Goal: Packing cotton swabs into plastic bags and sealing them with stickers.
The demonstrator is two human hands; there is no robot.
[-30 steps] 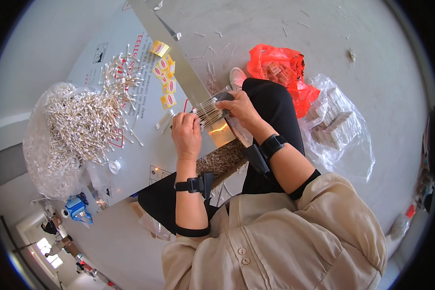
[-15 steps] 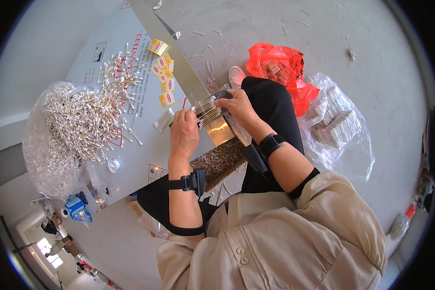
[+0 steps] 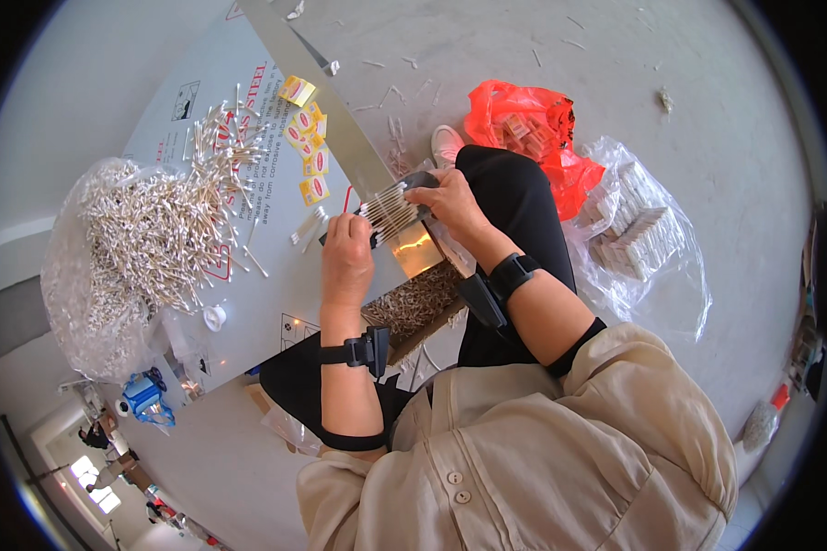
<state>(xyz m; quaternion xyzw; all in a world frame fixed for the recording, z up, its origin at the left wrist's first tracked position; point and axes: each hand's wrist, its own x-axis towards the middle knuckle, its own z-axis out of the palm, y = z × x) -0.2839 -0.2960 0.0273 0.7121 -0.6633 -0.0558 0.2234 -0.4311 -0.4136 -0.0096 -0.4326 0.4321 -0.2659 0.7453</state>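
Observation:
A row of cotton swabs (image 3: 389,210) lies side by side between my two hands, over the table's near right edge. Bent fingers of my left hand (image 3: 348,246) close on the swabs' left ends, where a dark flat piece shows partly. At the other end, my right hand (image 3: 453,202) pinches the swabs' tips together with a dark grey piece (image 3: 423,181); what this piece is, I cannot make out. A few loose swabs (image 3: 312,223) lie on the table just left of my left hand. Beneath the hands is a shiny gold-coloured plate (image 3: 417,250).
A box of swabs (image 3: 412,303) sits below my hands. On the metal-topped table (image 3: 276,275) are a large swab heap (image 3: 147,239) in clear plastic and yellow labelled packets (image 3: 315,162). A red bag (image 3: 533,133) and a clear bag of white packs (image 3: 636,230) lie at right.
The left hand has shifted slightly, and more of the dark piece shows under its fingers. The right hand keeps its pinch. The whole view has drifted a little.

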